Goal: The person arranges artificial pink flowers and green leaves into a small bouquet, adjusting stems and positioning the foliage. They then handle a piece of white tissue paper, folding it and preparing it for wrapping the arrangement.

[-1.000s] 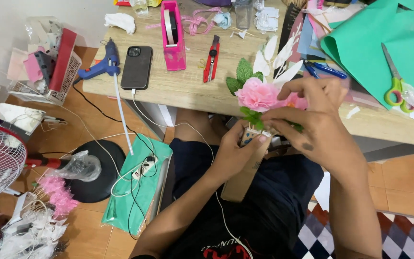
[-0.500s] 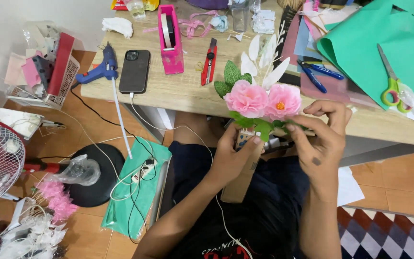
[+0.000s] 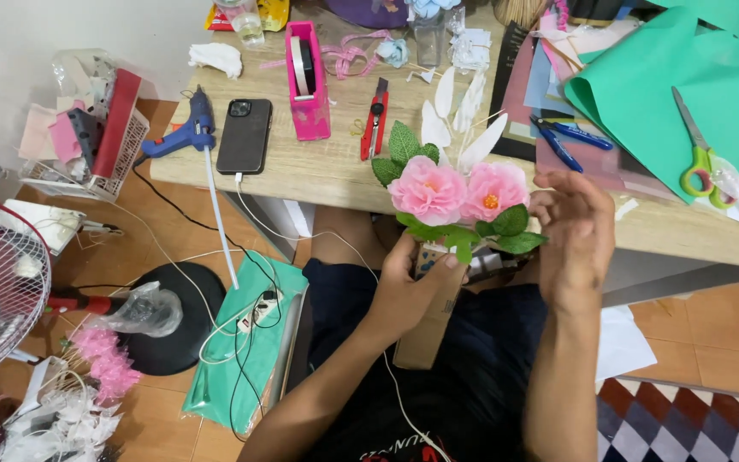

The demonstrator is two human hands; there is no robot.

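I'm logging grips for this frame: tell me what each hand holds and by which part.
The left hand grips the flower bouquet by its brown paper-wrapped base, below the leaves. The right hand is open beside the blooms and holds nothing.

the left hand (image 3: 416,282) is raised in front of the torso, its forearm rising from the lower middle of the view and angling up to the right. its fingers are curled closed in a grip, thumb lying across the front, knuckles turned away from the camera. the right hand (image 3: 576,227) stands just to the right of the left and slightly higher, apart from it. it is open and holds nothing, palm facing left, fingers loosely bent and spread. its forearm comes almost straight up from below, wrist bent a little inward.
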